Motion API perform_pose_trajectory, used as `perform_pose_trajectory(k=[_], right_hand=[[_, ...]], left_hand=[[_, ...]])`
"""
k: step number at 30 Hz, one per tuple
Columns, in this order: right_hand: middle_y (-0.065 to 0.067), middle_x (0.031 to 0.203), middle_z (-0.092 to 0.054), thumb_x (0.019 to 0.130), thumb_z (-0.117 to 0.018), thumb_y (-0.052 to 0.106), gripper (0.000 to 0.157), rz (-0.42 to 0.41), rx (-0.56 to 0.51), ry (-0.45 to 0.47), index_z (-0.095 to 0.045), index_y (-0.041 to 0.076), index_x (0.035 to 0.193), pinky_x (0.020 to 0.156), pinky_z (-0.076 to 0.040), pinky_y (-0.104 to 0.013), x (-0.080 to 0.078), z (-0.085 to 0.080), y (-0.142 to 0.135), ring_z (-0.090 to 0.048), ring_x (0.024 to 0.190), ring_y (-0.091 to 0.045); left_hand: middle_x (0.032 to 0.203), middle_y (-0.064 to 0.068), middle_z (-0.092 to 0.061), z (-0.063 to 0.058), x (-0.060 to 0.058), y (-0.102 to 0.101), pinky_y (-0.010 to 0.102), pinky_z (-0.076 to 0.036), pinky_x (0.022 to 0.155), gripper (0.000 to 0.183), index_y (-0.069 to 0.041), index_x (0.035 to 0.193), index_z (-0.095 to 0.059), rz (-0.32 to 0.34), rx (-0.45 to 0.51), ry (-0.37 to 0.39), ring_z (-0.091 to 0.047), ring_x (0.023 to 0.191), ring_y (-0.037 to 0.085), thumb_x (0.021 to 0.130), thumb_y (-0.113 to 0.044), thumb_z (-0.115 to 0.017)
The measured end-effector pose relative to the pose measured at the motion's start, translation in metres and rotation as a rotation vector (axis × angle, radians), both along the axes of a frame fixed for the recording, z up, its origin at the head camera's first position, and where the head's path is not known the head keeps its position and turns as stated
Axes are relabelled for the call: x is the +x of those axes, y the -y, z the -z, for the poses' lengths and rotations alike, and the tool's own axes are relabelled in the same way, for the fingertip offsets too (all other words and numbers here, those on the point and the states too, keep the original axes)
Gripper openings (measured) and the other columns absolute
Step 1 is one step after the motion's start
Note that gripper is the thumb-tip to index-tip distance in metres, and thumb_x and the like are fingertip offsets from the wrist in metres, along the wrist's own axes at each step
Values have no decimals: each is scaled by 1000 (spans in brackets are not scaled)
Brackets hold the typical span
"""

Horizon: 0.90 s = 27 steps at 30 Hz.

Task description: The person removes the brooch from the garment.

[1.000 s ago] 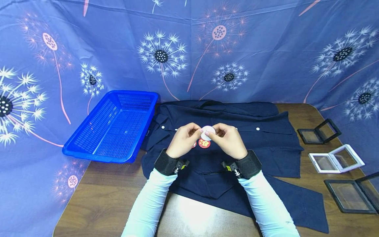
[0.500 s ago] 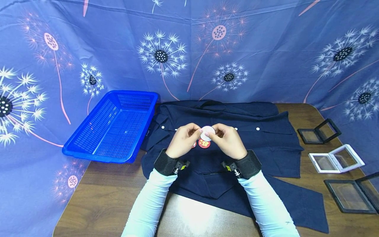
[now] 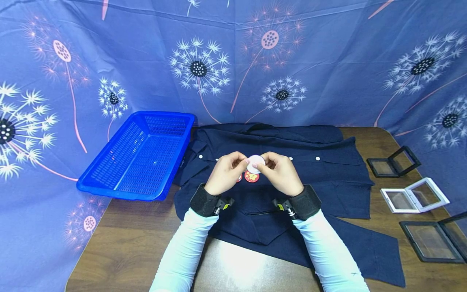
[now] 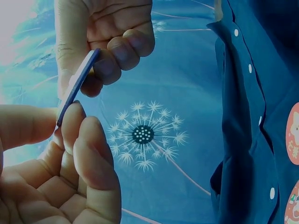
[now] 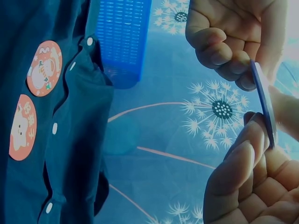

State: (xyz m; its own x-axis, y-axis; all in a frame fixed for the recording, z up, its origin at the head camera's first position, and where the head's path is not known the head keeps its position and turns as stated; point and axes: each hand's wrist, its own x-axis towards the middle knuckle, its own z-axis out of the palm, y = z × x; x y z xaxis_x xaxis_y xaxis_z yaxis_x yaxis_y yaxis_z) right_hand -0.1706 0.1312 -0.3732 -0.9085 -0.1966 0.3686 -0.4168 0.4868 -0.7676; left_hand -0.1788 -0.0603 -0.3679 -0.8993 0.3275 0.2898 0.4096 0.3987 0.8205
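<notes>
Both hands hold a thin round disc, like a badge or patch, over a dark navy shirt (image 3: 328,174) with white buttons. In the head view, the disc (image 3: 258,162) shows a white face. The left hand (image 3: 228,172) pinches its left edge and the right hand (image 3: 282,172) its right edge, thumbs on the near face. Seen edge-on from the left wrist, the disc (image 4: 78,86) is white on one side and dark blue on the other. On the shirt lie two red round badges, one with a yellow figure (image 3: 251,177); the left hand partly covers the other badge (image 3: 239,178) in the head view.
A blue perforated plastic basket (image 3: 138,162) stands at the left on the wooden table (image 3: 124,243). Along the right side are open hinged frames: a small black frame (image 3: 383,167), a white frame (image 3: 399,201) and a larger black frame (image 3: 430,241). A dandelion-print cloth (image 3: 233,48) hangs behind.
</notes>
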Motion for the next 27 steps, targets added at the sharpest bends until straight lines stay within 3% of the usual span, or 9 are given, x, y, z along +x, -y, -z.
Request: perform_pose_trajectory(k=[19,27], right_hand=[[-4,66,-56,86,-75,19,16,25,-8,20,-69,4,84,50,-36,-23,-1,0,1,-46,58,-14],[-4,66,-56,86,-75,18,16,17,-11,6,-69,4,84,50,-36,-23,-1,1,1,-46,57,-13]], left_hand=[[68,8,-59,0,0,-1,22,-38,47,16,-4,95,-68,15,8,27,-49,52,9,97,-16,-58],[66,2,-56,1,1,0,22,-36,46,16,-4,95,-68,18,9,10,-48,51,10,97,-16,-58]])
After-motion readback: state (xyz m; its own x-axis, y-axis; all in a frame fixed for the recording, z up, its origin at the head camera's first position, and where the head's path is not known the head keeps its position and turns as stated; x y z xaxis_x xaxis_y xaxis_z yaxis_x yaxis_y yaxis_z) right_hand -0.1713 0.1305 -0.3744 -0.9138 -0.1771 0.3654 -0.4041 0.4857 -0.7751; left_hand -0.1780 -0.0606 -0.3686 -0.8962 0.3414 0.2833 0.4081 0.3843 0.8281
